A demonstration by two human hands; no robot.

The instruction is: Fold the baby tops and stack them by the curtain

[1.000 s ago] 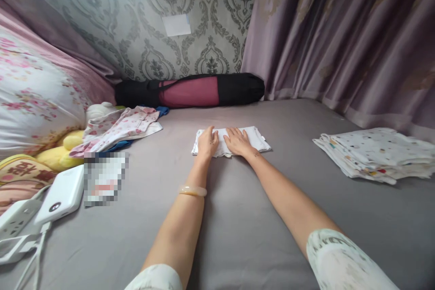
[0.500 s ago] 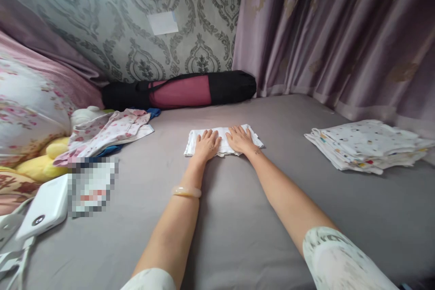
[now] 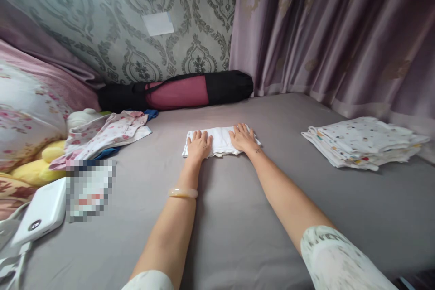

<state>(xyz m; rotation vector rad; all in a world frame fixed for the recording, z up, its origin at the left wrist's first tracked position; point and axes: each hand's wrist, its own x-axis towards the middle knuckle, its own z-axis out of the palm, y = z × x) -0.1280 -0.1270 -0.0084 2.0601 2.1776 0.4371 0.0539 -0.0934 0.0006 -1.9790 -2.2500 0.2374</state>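
A folded white cloth (image 3: 220, 140) lies flat on the grey bed sheet (image 3: 231, 217), in the middle of the view. On its left part rests my left hand (image 3: 199, 145), palm down with the fingers stretched out. My right hand (image 3: 243, 137) presses flat on the cloth's right part, fingers also extended. Both hands touch the cloth from above without gripping it. The cloth's front edge looks frilled or uneven. What kind of garment or cloth it is, I cannot tell.
A stack of folded patterned cloths (image 3: 363, 142) sits at the right. Pink-patterned clothes (image 3: 108, 133), a yellow plush toy (image 3: 37, 167) and a white power bank (image 3: 41, 210) with a cable lie at the left. A black and red long bag (image 3: 176, 92) lies along the wall.
My hands have slid apart across the white cloth, the left towards its left end and the right slightly outward. The camera view has shifted a little.
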